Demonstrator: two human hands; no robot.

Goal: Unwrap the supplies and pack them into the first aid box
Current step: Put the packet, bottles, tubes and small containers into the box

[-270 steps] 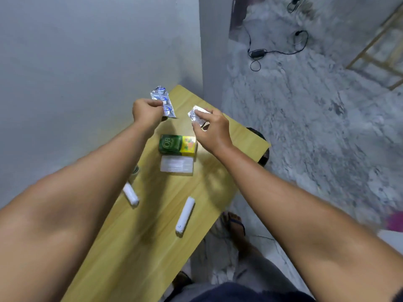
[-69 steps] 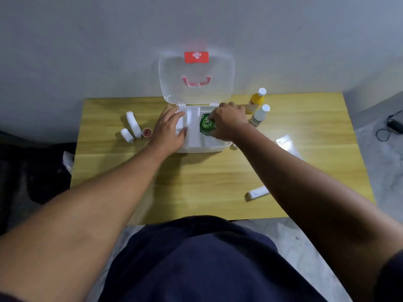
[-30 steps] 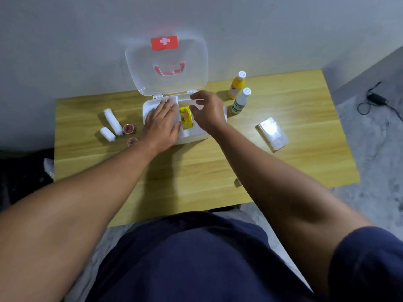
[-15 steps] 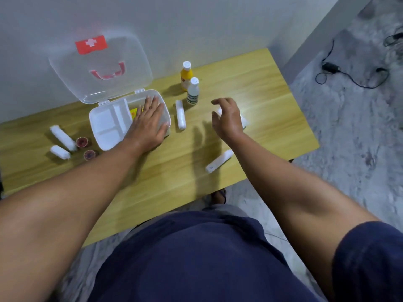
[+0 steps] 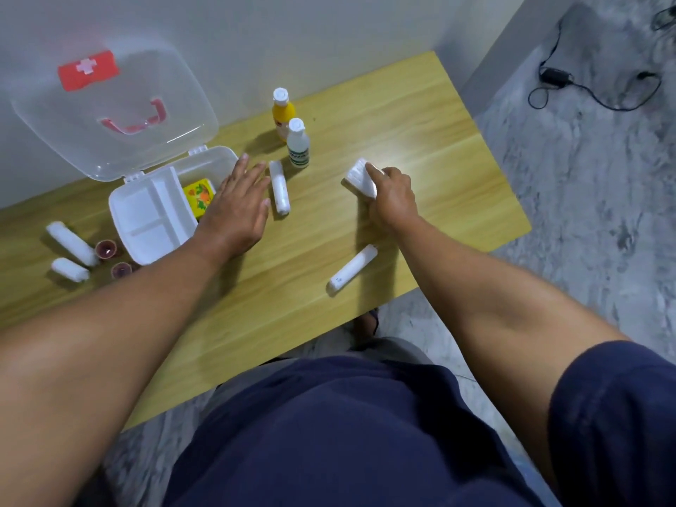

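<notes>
First aid box [image 5: 146, 221], white, lies open on the wooden counter [image 5: 420, 133] with its clear lid [image 5: 109, 115] raised against the wall; a yellow printed carton [image 5: 199, 195] sits in its right-hand compartment, while the divided compartments to the left show bare white walls. Left hand [image 5: 234, 210] rests palm down across the box's right rim, fingers [image 5: 239, 170] spread and extended, gripping nothing. Just beyond the tips of these fingers a wrapped white roll [image 5: 280, 186] lies on the counter, apart from the hand. Farther past the fingertips stand a yellow bottle [image 5: 282, 113] and a small clear bottle [image 5: 298, 142], both upright with white caps and just beside each other. Right hand [image 5: 391, 195] has its fingers [image 5: 373, 171] curled over a flat white packet [image 5: 362, 181], pressing on its upper face; whether the packet is lifted off the counter cannot be told. Behind the heel of this hand, nearer the counter's front edge, lies a second wrapped white roll [image 5: 353, 267]. Left of the box, well away from either hand, are two shorter white rolls [image 5: 69, 243] and two small dark-red pots [image 5: 106, 248].
</notes>
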